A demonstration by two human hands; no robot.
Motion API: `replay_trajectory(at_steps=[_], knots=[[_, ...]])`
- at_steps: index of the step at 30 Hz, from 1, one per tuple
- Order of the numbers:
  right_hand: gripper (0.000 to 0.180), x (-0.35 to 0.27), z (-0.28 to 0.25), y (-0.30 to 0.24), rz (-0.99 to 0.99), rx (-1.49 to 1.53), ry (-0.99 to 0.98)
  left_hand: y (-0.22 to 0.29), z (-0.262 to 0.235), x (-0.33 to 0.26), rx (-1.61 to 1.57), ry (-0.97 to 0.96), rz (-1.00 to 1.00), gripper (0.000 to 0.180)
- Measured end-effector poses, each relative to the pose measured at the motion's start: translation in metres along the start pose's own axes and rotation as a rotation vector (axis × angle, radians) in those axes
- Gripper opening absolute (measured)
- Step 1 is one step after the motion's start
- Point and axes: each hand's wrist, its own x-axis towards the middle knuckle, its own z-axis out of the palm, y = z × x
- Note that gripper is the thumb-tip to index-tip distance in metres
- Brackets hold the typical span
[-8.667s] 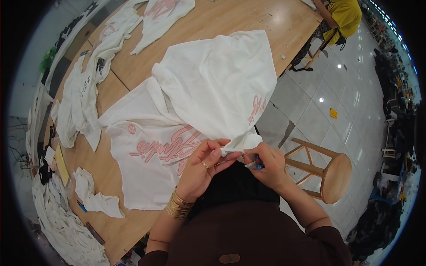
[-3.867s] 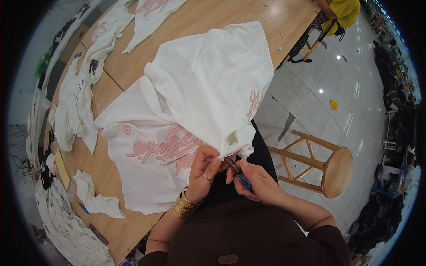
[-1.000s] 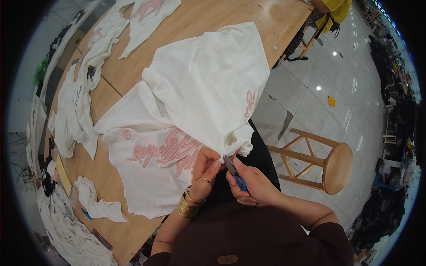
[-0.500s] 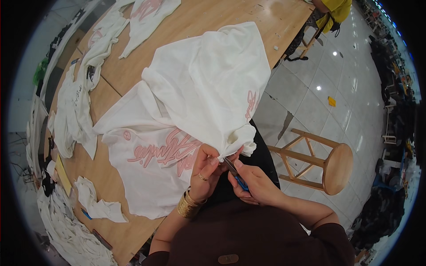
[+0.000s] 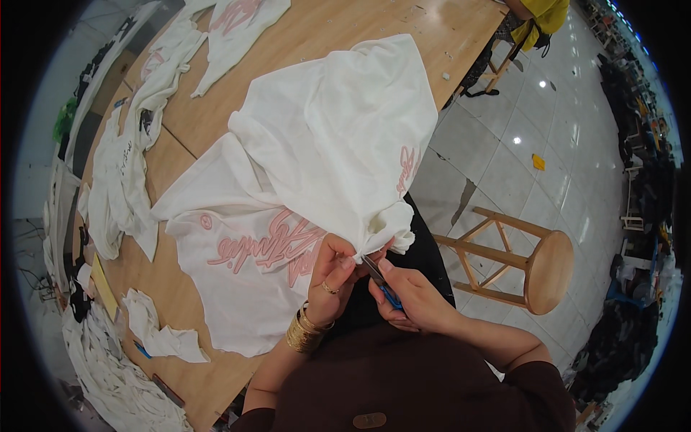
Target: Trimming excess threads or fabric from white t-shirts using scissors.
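A white garment [image 5: 338, 122] with pink lettering is spread over the table's near edge, its lower end bunched up at my hands. My left hand [image 5: 330, 281], with a ring on a finger and gold bangles at the wrist, pinches the gathered fabric between thumb and fingers. In my right hand [image 5: 414, 294] are small thread snips [image 5: 387, 291] with blue on the handle. Their metal blades point up and left and meet the pinched cloth beside my left fingertips. The exact spot where the tips touch is partly hidden by fingers.
The wooden table [image 5: 237, 378] carries more white garments [image 5: 119, 194] on the left and a small white cloth piece [image 5: 162, 331]. White fabric is heaped [image 5: 119, 374] at lower left. A wooden stool [image 5: 548, 272] stands on the tiled floor at right. A person in yellow [image 5: 541, 21] sits at the far edge.
Almost nothing differs. My hands, the snips and the garment keep their places, with only a very slight shift of the whole view.
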Motion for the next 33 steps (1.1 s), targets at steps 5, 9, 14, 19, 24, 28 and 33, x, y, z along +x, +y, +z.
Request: replay_trajectory(at_steps=[5, 9, 14, 19, 24, 28, 33], knots=[[0.047, 0.001, 0.0, -0.002, 0.0, 0.018, -0.002, -0.001, -0.004, 0.001, -0.038, -0.083, 0.038, 0.009], [0.047, 0.002, 0.0, 0.001, 0.027, 0.077, -0.009, -0.003, -0.003, 0.0, 0.049, 0.003, 0.006, 0.012], [0.046, 0.005, 0.001, 0.003, 0.004, 0.101, 0.004, -0.007, -0.006, 0.0, -0.001, 0.028, -0.008, 0.013], [0.046, 0.003, 0.0, 0.0, -0.029, 0.088, 0.029, -0.002, -0.006, 0.002, -0.148, 0.0, -0.054, 0.017], [0.047, 0.001, 0.001, -0.001, -0.026, 0.014, 0.023, 0.001, -0.001, 0.004, -0.123, 0.021, -0.044, 0.018], [0.047, 0.002, 0.0, 0.0, -0.013, -0.004, 0.025, 0.002, 0.003, 0.005, -0.067, 0.008, -0.03, 0.018], [0.046, 0.003, 0.001, 0.0, -0.007, 0.006, 0.017, 0.002, 0.002, 0.005, -0.051, -0.008, -0.029, 0.019]])
